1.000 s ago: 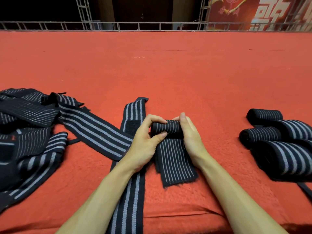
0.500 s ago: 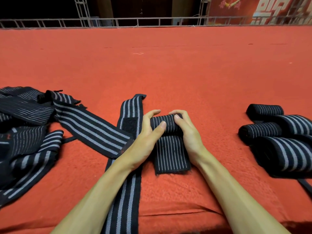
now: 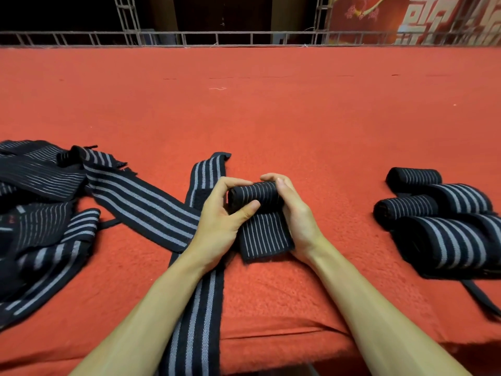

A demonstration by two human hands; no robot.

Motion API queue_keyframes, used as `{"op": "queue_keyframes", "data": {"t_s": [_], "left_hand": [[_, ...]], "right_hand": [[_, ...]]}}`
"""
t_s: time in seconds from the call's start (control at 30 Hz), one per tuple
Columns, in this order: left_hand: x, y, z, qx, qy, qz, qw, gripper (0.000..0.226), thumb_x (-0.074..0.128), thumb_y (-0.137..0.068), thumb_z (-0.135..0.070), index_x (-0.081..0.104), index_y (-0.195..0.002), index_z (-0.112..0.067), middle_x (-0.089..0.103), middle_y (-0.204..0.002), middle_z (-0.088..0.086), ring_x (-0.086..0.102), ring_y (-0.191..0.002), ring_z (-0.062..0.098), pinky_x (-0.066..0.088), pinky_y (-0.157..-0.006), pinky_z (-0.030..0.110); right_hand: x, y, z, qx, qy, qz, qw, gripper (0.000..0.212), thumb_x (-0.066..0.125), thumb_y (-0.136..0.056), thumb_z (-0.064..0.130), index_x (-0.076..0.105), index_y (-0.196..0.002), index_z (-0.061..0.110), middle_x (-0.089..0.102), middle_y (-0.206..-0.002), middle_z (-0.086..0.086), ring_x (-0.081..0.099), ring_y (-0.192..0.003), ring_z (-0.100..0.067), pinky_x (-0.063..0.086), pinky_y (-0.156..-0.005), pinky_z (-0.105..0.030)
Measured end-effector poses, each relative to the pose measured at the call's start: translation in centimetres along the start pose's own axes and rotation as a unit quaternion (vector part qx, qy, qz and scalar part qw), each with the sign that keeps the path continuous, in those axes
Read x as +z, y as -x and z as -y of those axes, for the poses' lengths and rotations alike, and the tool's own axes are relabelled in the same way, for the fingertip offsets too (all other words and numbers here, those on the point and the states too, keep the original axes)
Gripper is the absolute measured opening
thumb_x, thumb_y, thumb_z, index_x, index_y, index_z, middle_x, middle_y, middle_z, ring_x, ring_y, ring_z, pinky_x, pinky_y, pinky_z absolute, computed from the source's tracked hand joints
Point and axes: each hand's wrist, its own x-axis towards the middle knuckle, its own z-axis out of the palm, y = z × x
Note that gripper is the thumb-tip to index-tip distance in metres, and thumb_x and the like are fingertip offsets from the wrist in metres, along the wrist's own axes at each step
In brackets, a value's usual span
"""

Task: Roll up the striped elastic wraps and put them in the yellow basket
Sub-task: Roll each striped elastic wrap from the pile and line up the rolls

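A black wrap with thin white stripes (image 3: 264,234) lies flat in front of me, its far end wound into a roll (image 3: 254,195). My left hand (image 3: 223,223) grips the roll's left end, thumb across the front. My right hand (image 3: 294,213) cups the right end, fingers curled over the top. Several finished rolls (image 3: 444,221) lie at the right. A pile of unrolled wraps (image 3: 40,213) sits at the left. One long wide-striped wrap (image 3: 200,280) runs under my left forearm. No yellow basket is in view.
Everything lies on a red carpeted platform (image 3: 271,118) whose front edge (image 3: 271,348) is just under my forearms. A metal truss railing (image 3: 244,39) borders the far side, with a red banner (image 3: 406,17) behind it.
The roll has grown and moved toward me, and the flat tail of the wrap is shorter. Both hands have stayed on the roll's ends.
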Motion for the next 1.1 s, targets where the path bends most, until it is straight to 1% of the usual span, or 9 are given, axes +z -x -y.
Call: {"op": "queue_keyframes", "data": {"t_s": [0.13,0.27,0.33,0.43,0.53,0.67,0.8,0.97,1.1], "left_hand": [[0.2,-0.1,-0.1,0.040,-0.014,-0.026,0.999,0.038,0.071,-0.077,0.011,0.064,-0.091,-0.023,0.063,-0.106,-0.002,0.062,-0.100,0.009,0.049,-0.089,0.027],[0.0,-0.2,0.3,0.057,-0.045,-0.029,0.997,0.041,0.069,-0.072,0.017,0.063,-0.078,-0.023,0.062,-0.112,0.000,0.061,-0.106,0.012,0.048,-0.092,0.027],[0.0,-0.2,0.4,0.058,-0.060,-0.006,0.996,0.044,0.070,-0.073,0.016,0.063,-0.078,-0.028,0.060,-0.114,-0.004,0.058,-0.110,0.010,0.046,-0.093,0.025],[0.3,0.0,0.2,0.071,-0.119,0.049,0.989,0.029,0.069,-0.078,-0.003,0.064,-0.093,-0.027,0.053,-0.119,-0.004,0.050,-0.118,0.002,0.038,-0.101,0.017],[0.6,0.0,0.1,0.081,-0.139,0.061,0.985,0.022,0.059,-0.089,-0.023,0.062,-0.111,-0.024,0.051,-0.120,-0.003,0.047,-0.121,0.003,0.033,-0.103,0.013],[0.4,-0.2,0.2,-0.015,-0.113,0.037,0.993,0.030,0.039,-0.100,-0.042,0.053,-0.124,-0.030,0.053,-0.126,-0.005,0.051,-0.118,0.001,0.039,-0.098,0.018],[0.6,0.0,0.0,-0.047,-0.124,0.038,0.990,0.020,0.033,-0.104,-0.035,0.044,-0.120,-0.030,0.058,-0.115,0.000,0.059,-0.102,0.009,0.047,-0.083,0.022],[0.6,-0.2,0.1,-0.059,-0.140,0.038,0.988,0.026,0.043,-0.098,-0.022,0.040,-0.122,-0.030,0.056,-0.110,0.001,0.055,-0.095,0.010,0.040,-0.072,0.019],[0.3,-0.2,0.8,-0.039,-0.109,0.018,0.993,0.040,0.052,-0.085,-0.030,0.045,-0.125,-0.031,0.059,-0.116,0.000,0.059,-0.105,0.013,0.050,-0.087,0.029]], "right_hand": [[0.5,-0.1,-0.1,0.017,0.038,-0.039,0.998,0.035,0.050,-0.090,0.053,0.066,-0.105,0.026,0.062,-0.106,-0.010,0.057,-0.097,-0.022,0.047,-0.090,-0.045],[0.2,-0.3,0.0,0.008,0.019,-0.067,0.998,0.021,0.062,-0.091,0.032,0.069,-0.102,0.015,0.065,-0.095,-0.004,0.057,-0.089,-0.018,0.048,-0.079,-0.034],[0.1,-0.5,-0.1,0.015,-0.009,-0.073,0.997,0.010,0.057,-0.094,0.014,0.065,-0.100,0.012,0.062,-0.092,-0.006,0.056,-0.085,-0.018,0.047,-0.075,-0.032],[0.1,-0.5,0.0,0.043,-0.046,-0.059,0.996,0.022,0.044,-0.093,0.001,0.060,-0.102,0.012,0.061,-0.091,-0.008,0.059,-0.078,-0.018,0.049,-0.066,-0.031],[-0.1,-0.4,-0.1,0.052,-0.047,-0.038,0.997,0.032,0.043,-0.084,0.003,0.061,-0.106,0.015,0.061,-0.097,-0.013,0.060,-0.083,-0.022,0.050,-0.068,-0.034],[-0.2,-0.3,-0.1,0.054,-0.052,-0.030,0.997,0.053,0.045,-0.065,0.008,0.059,-0.115,0.017,0.053,-0.088,-0.010,0.051,-0.076,-0.020,0.045,-0.066,-0.033],[-0.3,-0.3,0.1,0.044,-0.061,-0.015,0.997,0.052,0.044,-0.063,0.005,0.059,-0.112,0.014,0.052,-0.075,-0.007,0.048,-0.066,-0.017,0.044,-0.059,-0.030],[-0.6,-0.7,-0.1,0.044,-0.070,-0.027,0.996,0.050,0.044,-0.063,0.004,0.062,-0.109,0.010,0.055,-0.085,-0.012,0.052,-0.075,-0.022,0.047,-0.066,-0.034],[-1.0,-1.3,-0.5,0.050,-0.086,-0.041,0.994,0.053,0.049,-0.066,-0.003,0.062,-0.117,0.007,0.055,-0.097,-0.016,0.055,-0.085,-0.023,0.051,-0.071,-0.030]]}}
